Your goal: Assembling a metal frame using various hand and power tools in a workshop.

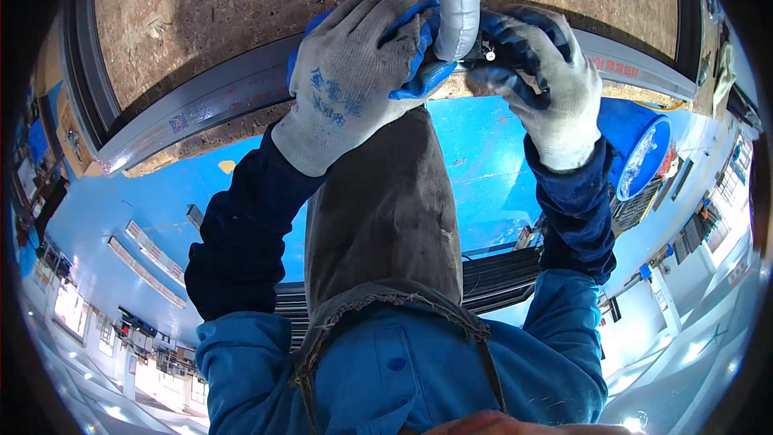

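Where the left bar (88, 72) meets the near bar (217, 105), we see a corner that looks already joined, with a square code on the near bar just right of it. Next comes the left hand (354, 64), blue print on its glove, fingers curled in at the foot of the hose (458, 8) — we cannot tell what, if anything, it grips. Just right of that foot, at the near bar, is the black part (481, 50). The right hand (547, 72) bends around it, thumb and fingers partly apart; whether they hold it, we cannot tell. Farther right, red characters mark the near bar. We judge the work at the black part unfinished — whether it is fixed, we cannot tell.
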Demonstrator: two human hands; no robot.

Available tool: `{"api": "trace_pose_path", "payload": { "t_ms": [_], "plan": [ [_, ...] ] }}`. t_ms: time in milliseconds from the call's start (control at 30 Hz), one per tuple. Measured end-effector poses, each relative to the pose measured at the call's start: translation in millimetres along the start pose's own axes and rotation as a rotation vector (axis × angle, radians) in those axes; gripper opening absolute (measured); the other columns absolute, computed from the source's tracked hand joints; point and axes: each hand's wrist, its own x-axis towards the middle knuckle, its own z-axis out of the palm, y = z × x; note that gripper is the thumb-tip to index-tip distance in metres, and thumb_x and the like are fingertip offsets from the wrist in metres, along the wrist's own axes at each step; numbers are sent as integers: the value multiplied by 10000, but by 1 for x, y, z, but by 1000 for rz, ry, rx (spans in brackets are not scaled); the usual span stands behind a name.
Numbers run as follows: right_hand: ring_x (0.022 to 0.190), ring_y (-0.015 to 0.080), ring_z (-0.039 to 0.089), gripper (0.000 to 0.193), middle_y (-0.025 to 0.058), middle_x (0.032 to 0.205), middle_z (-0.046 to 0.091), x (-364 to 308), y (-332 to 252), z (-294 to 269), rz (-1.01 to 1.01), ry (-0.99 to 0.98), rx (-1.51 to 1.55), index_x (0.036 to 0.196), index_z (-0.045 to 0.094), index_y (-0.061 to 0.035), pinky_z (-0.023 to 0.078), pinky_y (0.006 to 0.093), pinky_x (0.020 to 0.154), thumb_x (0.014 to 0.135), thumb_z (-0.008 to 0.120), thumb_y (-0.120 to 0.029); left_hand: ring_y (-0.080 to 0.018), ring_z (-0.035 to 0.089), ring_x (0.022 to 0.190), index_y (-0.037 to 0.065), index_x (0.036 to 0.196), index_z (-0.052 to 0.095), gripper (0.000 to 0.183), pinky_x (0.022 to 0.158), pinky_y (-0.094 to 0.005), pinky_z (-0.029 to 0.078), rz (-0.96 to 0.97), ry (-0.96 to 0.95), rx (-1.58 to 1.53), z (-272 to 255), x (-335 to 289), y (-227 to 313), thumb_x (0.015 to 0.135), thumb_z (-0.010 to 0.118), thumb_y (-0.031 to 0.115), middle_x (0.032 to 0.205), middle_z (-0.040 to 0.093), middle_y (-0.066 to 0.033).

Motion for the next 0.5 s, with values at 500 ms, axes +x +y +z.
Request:
{"api": "trace_pose_path", "payload": {
  "t_ms": [500],
  "plan": [
    [933,235,618,620,98,1091,599,22,-2,-22,36,-133,149,1172,563,-81,513,318,772,597,794,-112,-228,605,982,157,1100,600,472,881,-360,485,-192,-133,-186,-33,2,-12,688,748,331,1096,601,-45]
  ]
}}
